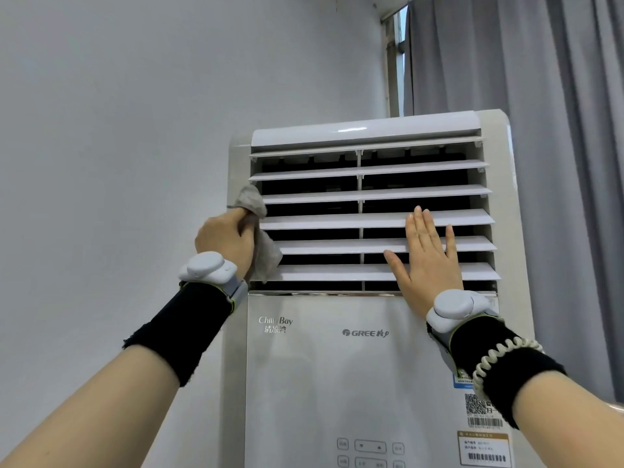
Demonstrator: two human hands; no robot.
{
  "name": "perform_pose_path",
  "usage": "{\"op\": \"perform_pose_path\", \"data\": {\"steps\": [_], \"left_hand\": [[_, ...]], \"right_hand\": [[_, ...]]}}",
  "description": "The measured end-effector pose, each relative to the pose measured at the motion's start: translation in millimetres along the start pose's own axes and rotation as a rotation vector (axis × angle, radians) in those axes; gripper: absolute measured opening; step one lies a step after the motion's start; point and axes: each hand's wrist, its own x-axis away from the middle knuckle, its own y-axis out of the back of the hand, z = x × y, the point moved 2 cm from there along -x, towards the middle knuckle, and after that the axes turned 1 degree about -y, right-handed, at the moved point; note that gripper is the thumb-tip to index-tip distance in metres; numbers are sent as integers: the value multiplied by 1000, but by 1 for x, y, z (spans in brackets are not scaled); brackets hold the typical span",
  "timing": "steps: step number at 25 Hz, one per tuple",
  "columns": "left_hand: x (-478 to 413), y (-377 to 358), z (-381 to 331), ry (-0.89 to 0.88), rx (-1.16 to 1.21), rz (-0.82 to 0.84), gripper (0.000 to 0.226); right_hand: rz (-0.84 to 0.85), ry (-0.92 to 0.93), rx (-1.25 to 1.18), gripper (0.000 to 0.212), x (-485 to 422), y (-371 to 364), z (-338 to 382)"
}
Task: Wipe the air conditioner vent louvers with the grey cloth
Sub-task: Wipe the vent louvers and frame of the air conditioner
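Two hands noted: our left hand [224, 239] grips the grey cloth [260, 231] at the louvers' [371, 219] left end, apparently touching; our right hand [427, 258] lies flat, fingers straight, on them.

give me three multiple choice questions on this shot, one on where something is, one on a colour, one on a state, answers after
1. Where does the cloth meet the louvers?
A) at their left end
B) at their right end
C) in the middle

2. What colour are the wristbands?
A) red
B) black
C) yellow

3. How is the right hand?
A) curled in a fist
B) gripping the cloth
C) flat on the louvers, fingers straight

Answers:
1 A, the left hand grips the cloth against the left ends of the louvers.
2 B, both wristbands show black.
3 C, the palm lies open across the lower louvers on the right side.
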Motion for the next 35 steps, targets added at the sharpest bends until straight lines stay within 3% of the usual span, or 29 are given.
{"op": "perform_pose_path", "data": {"steps": [4,10,16,20,25,28,31,35], "left_hand": [[-24,9,-4,253,226,-173,21],[-33,-35,-17,-127,-107,152,28],[-39,-56,-36,-282,-207,229,35],[-33,-63,-58,-380,-187,220,33],[-26,-76,-98,-414,-156,330,34],[-29,-70,-113,-335,-37,434,25],[-37,-57,-104,-59,348,485,21],[-49,-45,-82,202,875,418,31]], "right_hand": [[30,15,6,101,-1,1,-3],[73,45,-31,102,-3,8,-8],[31,51,-74,88,-3,8,-6],[-102,63,-247,73,-14,16,-1],[-192,266,-587,49,-41,36,39],[-106,276,-766,45,-59,43,69],[-41,207,-870,38,-76,43,90],[70,21,-700,32,-92,30,94]]}}
